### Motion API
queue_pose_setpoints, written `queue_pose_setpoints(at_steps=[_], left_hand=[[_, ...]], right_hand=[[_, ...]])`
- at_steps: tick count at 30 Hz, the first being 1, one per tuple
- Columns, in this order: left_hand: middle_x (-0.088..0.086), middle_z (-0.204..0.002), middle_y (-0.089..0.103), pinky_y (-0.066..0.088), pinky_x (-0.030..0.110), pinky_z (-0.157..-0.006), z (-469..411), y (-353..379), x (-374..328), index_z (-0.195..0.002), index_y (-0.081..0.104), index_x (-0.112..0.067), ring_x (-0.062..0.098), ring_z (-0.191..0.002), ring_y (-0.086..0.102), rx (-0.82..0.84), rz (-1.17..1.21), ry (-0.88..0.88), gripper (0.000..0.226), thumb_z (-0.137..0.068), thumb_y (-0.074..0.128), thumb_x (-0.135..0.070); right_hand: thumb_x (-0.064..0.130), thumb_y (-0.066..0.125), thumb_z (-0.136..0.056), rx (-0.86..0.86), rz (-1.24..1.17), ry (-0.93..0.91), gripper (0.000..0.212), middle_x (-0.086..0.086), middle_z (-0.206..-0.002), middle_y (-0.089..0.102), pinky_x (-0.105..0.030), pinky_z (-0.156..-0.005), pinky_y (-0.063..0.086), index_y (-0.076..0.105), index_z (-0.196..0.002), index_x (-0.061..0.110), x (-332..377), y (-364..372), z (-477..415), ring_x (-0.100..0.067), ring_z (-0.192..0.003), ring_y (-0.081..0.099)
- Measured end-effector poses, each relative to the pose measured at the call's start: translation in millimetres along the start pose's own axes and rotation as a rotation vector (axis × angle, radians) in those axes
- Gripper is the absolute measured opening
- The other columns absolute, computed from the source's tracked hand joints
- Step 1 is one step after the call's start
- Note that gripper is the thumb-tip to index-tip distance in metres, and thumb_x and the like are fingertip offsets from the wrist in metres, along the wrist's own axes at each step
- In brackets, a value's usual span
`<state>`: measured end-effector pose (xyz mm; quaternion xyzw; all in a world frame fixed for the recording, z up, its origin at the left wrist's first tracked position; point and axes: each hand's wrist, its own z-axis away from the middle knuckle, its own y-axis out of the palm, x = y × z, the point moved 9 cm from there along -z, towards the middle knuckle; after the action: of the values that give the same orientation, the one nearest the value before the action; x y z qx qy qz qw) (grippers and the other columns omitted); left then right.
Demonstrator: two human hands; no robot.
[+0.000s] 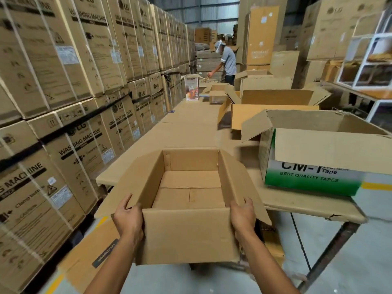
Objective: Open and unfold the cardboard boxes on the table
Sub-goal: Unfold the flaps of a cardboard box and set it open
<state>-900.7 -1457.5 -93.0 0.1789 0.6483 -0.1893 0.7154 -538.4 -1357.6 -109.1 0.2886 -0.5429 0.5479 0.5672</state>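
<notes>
- Fingertips of the left hand (128,219) and right hand (242,215) vanish behind the cardboard box (186,236) walls.
- The tape box (314,181) lettering is half under its flap and blurred.
- A distant person (228,60) handles something, perhaps scraps; too small to tell.

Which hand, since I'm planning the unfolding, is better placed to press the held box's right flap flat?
Right, probably. The right hand holds the open cardboard box at its near right corner, beside the right flap, which splays outward. The left hand holds the near left corner, across the opening.
</notes>
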Motion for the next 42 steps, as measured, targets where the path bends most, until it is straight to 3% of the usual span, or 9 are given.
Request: queue_pose_setpoints(at_steps=[3, 8, 11, 14, 17, 25, 32, 37, 42], left_hand=[[-0.008, -0.068, 0.059, 0.045, 0.032, -0.069, -3, -22, -17, -0.116, 0.067, -0.03, 0.015, -0.06, 0.05, 0.01, 0.012, 0.011, 0.04, -0.084, 0.062, -0.006], [-0.002, -0.067, 0.055, 0.044, 0.03, -0.067, -5, -62, -56, -0.12, 0.069, -0.018, 0.015, -0.061, 0.049, 0.085, 0.118, 0.051, 0.039, -0.087, 0.06, 0.0], [-0.009, -0.063, 0.05, 0.043, 0.017, -0.055, 1, -89, -85, -0.117, 0.067, -0.016, 0.005, -0.058, 0.047, 0.097, 0.176, 0.095, 0.035, -0.091, 0.056, 0.005], [-0.017, -0.052, 0.055, 0.04, 0.007, -0.048, 7, -101, -115, -0.115, 0.065, -0.023, -0.004, -0.051, 0.052, 0.139, 0.224, 0.126, 0.037, -0.092, 0.056, 0.004], [-0.012, -0.069, 0.049, 0.042, 0.01, -0.052, 16, -93, -141, -0.121, 0.067, -0.016, 0.001, -0.062, 0.045, 0.202, 0.286, 0.141, 0.038, -0.092, 0.056, 0.006], [0.005, -0.072, 0.058, 0.042, 0.029, -0.06, 83, -21, -176, -0.116, 0.071, -0.018, 0.016, -0.062, 0.048, 0.404, 0.405, 0.165, 0.043, -0.084, 0.056, 0.007], [0.006, -0.087, 0.061, 0.048, 0.019, -0.062, 202, 73, -183, -0.113, 0.069, -0.023, 0.011, -0.069, 0.056, 0.614, 0.492, 0.197, 0.044, -0.084, 0.057, 0.008], [0.009, -0.094, 0.062, 0.048, 0.018, -0.061, 316, 154, -178, -0.115, 0.069, -0.023, 0.01, -0.071, 0.057, 0.739, 0.525, 0.161, 0.045, -0.085, 0.057, 0.008], [0.019, -0.11, 0.067, 0.053, 0.026, -0.071, 436, 233, -160, -0.118, 0.069, -0.022, 0.022, -0.091, 0.064, 0.859, 0.508, 0.14, 0.044, -0.085, 0.06, 0.005]], right_hand=[[0.024, 0.061, -0.096, -0.043, -0.046, -0.035, 0.052, -0.012, -0.129, 0.062, -0.041, -0.091, 0.051, 0.044, -0.145, 0.018, 13, -5, 30, -0.033, -0.108, 0.06], [0.022, 0.061, -0.097, -0.074, -0.127, -0.113, 0.049, -0.01, -0.129, 0.062, -0.03, -0.076, 0.043, 0.045, -0.143, 0.018, 39, -7, 90, -0.02, -0.092, 0.054], [0.02, 0.061, -0.096, -0.091, -0.184, -0.192, 0.051, -0.006, -0.126, 0.061, -0.029, -0.072, 0.043, 0.046, -0.144, 0.02, 57, -9, 122, -0.014, -0.088, 0.054], [0.021, 0.063, -0.094, -0.149, -0.214, -0.26, 0.05, -0.003, -0.127, 0.061, -0.035, -0.089, 0.048, 0.049, -0.142, 0.022, 77, -20, 151, -0.021, -0.105, 0.058], [0.019, 0.064, -0.09, -0.23, -0.255, -0.31, 0.05, -0.003, -0.132, 0.061, -0.044, -0.1, 0.049, 0.052, -0.139, 0.024, 95, -46, 175, -0.025, -0.115, 0.059], [0.019, 0.064, -0.091, -0.45, -0.3, -0.416, 0.049, -0.001, -0.132, 0.06, -0.039, -0.097, 0.047, 0.053, -0.139, 0.026, 125, -169, 209, -0.022, -0.113, 0.057], [0.016, 0.06, -0.091, -0.673, -0.358, -0.419, 0.044, 0.02, -0.094, 0.059, -0.033, -0.086, 0.043, 0.056, -0.134, 0.027, 103, -314, 210, -0.017, -0.093, 0.057], [0.014, 0.058, -0.093, -0.796, -0.338, -0.442, 0.045, 0.029, -0.088, 0.051, -0.028, -0.082, 0.037, 0.054, -0.137, 0.024, 80, -439, 213, 0.002, -0.078, 0.053], [0.017, 0.063, -0.091, -0.928, -0.318, -0.417, 0.051, 0.028, -0.087, 0.046, -0.028, -0.083, 0.036, 0.051, -0.14, 0.022, 43, -556, 212, -0.014, -0.086, 0.051]])
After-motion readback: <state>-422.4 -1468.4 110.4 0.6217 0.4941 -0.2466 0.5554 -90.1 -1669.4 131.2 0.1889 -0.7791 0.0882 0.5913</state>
